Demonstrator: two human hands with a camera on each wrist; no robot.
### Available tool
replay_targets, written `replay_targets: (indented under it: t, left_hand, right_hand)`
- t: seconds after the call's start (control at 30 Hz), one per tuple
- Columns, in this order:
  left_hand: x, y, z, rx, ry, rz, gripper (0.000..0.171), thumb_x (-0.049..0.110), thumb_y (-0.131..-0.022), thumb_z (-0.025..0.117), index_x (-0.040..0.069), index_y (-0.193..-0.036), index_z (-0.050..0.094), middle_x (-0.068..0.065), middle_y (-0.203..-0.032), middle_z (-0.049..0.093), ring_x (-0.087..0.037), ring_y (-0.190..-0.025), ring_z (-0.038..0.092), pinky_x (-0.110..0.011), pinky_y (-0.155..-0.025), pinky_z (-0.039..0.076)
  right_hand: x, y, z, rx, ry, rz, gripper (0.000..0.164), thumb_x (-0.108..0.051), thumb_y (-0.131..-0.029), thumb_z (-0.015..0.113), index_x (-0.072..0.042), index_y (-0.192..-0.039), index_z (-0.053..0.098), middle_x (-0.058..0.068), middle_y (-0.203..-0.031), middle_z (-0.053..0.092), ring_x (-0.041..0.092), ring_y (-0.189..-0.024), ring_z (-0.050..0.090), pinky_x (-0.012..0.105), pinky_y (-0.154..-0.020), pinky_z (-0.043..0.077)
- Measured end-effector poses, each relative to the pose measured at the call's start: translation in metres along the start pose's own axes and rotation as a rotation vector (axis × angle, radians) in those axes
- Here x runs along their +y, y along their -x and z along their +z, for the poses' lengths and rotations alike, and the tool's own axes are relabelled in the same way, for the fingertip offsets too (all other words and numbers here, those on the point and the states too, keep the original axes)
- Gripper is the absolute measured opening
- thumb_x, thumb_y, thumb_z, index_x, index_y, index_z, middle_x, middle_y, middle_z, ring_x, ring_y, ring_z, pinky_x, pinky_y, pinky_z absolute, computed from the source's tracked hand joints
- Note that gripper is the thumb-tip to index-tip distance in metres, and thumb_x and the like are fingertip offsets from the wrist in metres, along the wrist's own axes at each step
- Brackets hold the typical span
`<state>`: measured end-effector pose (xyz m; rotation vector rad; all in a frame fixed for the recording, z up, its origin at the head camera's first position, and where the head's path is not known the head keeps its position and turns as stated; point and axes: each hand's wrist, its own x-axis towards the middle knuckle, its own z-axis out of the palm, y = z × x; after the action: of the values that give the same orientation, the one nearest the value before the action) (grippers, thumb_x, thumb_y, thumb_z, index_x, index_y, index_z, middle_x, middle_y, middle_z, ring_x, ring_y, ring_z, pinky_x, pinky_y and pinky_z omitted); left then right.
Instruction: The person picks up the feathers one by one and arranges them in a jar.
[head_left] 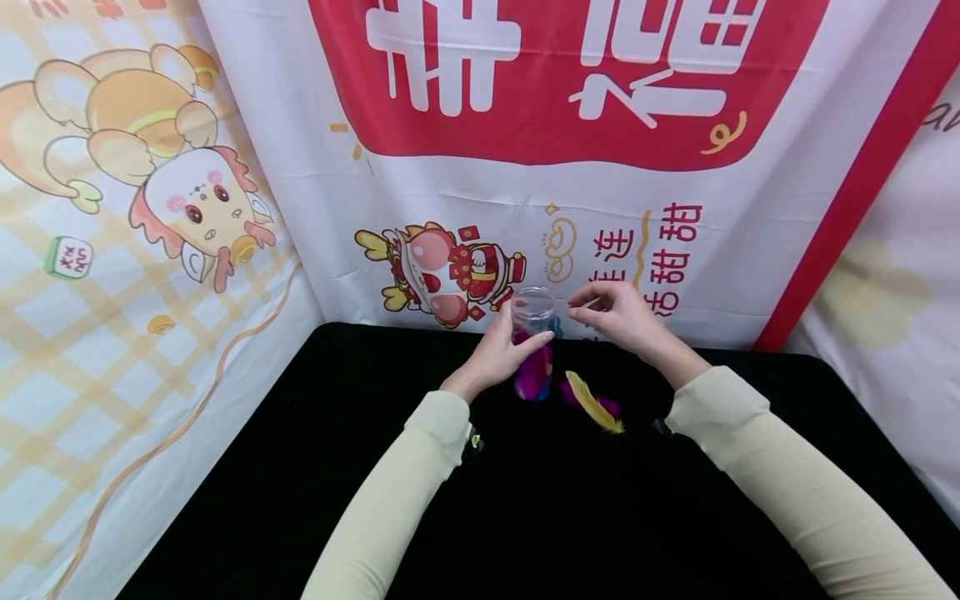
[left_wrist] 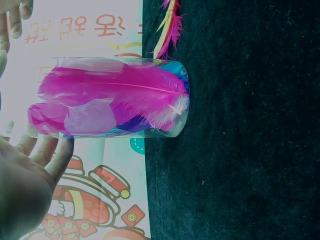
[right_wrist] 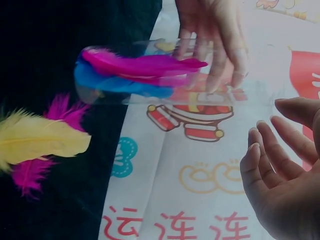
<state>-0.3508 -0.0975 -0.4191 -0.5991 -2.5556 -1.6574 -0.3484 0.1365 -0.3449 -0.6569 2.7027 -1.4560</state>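
My left hand (head_left: 501,348) grips the upper part of a clear plastic jar (head_left: 534,305), fingers on one side and thumb across its near face. The open rim faces up in the head view. Magenta, blue and white feathers (left_wrist: 115,92) fill much of the jar, quills and tips lying along its length. My right hand (right_wrist: 287,165) hovers beside the mouth of the jar, its fingers loosely bent and apart, with nothing between them. On the black cloth just right of the jar lie a yellow feather (head_left: 592,404) and magenta feathers (right_wrist: 31,177) partly under it.
A black cloth (head_left: 510,517) covers the table. Close behind the jar hangs a white printed backdrop (head_left: 420,200) with red lettering and cartoon figures. A checked cartoon cloth (head_left: 150,350) hangs along the left, and another pale cloth (head_left: 892,275) on the right.
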Motion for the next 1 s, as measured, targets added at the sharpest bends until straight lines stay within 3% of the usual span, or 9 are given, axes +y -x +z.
replay_targets:
  t: [0.3,0.67,1.0]
  left_hand:
    - [-0.003,-0.001,0.000,-0.018,0.010,-0.008,0.081,0.049,-0.097,0.068,0.012,-0.155,0.026,-0.016,-0.149,0.045,-0.032,-0.139,0.048,-0.046,-0.115,0.039]
    - [0.001,0.001,-0.001,0.004,-0.014,-0.021,0.081,0.049,-0.097,0.068,0.013,-0.156,0.025,-0.010,-0.147,0.046,-0.022,-0.136,0.048,-0.041,-0.116,0.038]
    - [-0.004,-0.002,0.002,0.016,-0.005,0.008,0.075,0.037,-0.098,0.070,0.010,-0.154,0.028,-0.011,-0.142,0.049,-0.029,-0.133,0.051,-0.044,-0.114,0.039]
  right_hand:
    - [0.025,0.004,0.002,-0.031,0.052,0.028,0.024,-0.016,-0.098,0.071,0.000,-0.116,0.072,0.017,-0.109,0.072,0.029,-0.088,0.067,0.033,-0.068,0.057]
    - [0.045,0.007,0.004,-0.060,0.075,0.084,0.028,-0.020,-0.099,0.069,-0.001,-0.119,0.070,0.016,-0.110,0.071,0.023,-0.089,0.068,0.035,-0.068,0.057]
    - [0.078,0.011,0.015,-0.143,0.097,0.145,0.035,-0.017,-0.097,0.070,0.005,-0.124,0.066,0.019,-0.111,0.071,0.025,-0.088,0.068,0.037,-0.070,0.059]
